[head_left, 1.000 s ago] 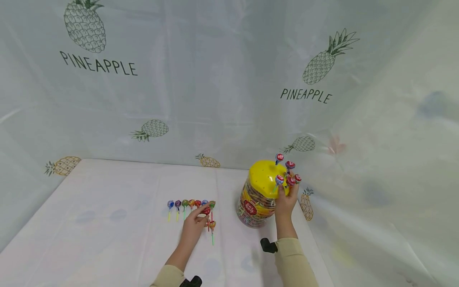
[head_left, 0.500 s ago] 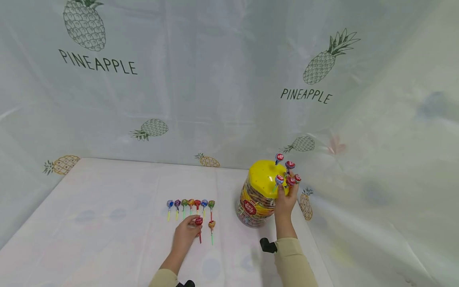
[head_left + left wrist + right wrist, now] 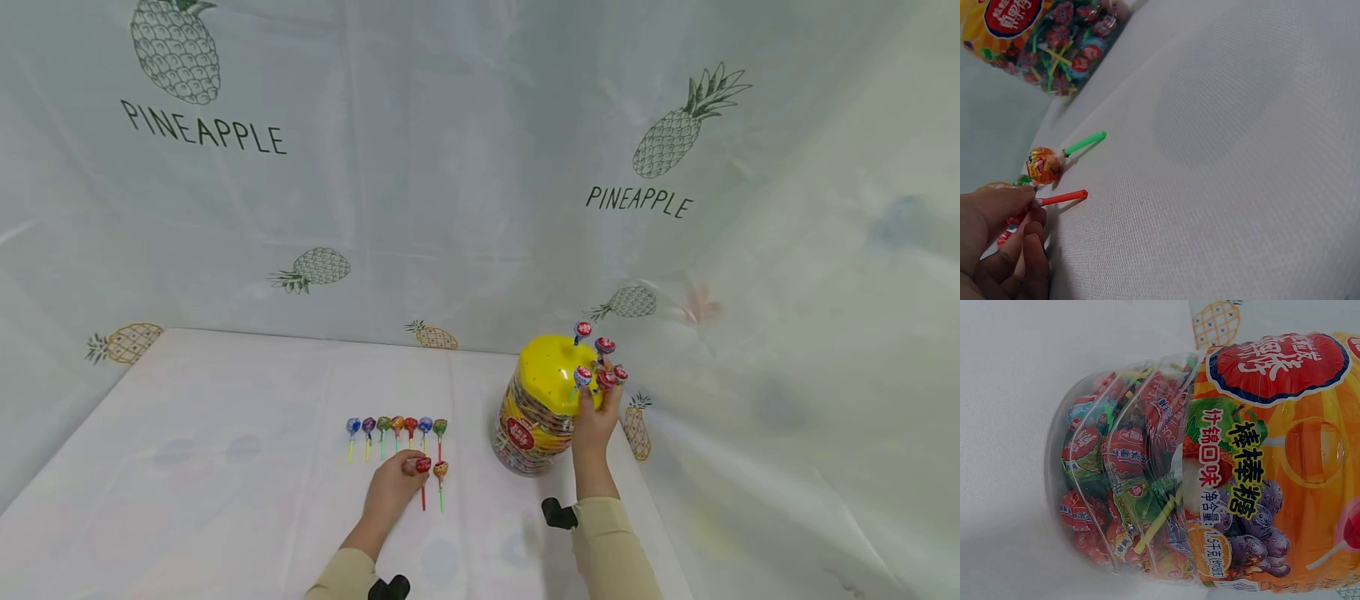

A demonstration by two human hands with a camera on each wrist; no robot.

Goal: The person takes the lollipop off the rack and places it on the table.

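Note:
My left hand [image 3: 393,487] pinches a red-wrapped lollipop [image 3: 423,465], whose red stick [image 3: 1063,198] points away from the fingers in the left wrist view. Beside it on the table lies an orange-wrapped lollipop [image 3: 441,469] with a green stick. My right hand [image 3: 595,427] is at the right edge of the yellow lid [image 3: 547,371] of a big jar [image 3: 517,446]; lollipop heads partly hide its fingers, so their grip is unclear. Several lollipops [image 3: 582,377] stick up around that edge. The right wrist view shows the clear jar filled with wrapped lollipops [image 3: 1125,447], but no hand.
A row of several lollipops [image 3: 383,423] in different colours lies just beyond my left hand, sticks toward me. White cloth [image 3: 247,500] covers the table. Behind it hangs a pale curtain [image 3: 450,208] with pineapple prints.
My left hand has brought the red lollipop from the row's right end down toward me, then slightly right, beside the orange one. My right hand stays at the jar lid.

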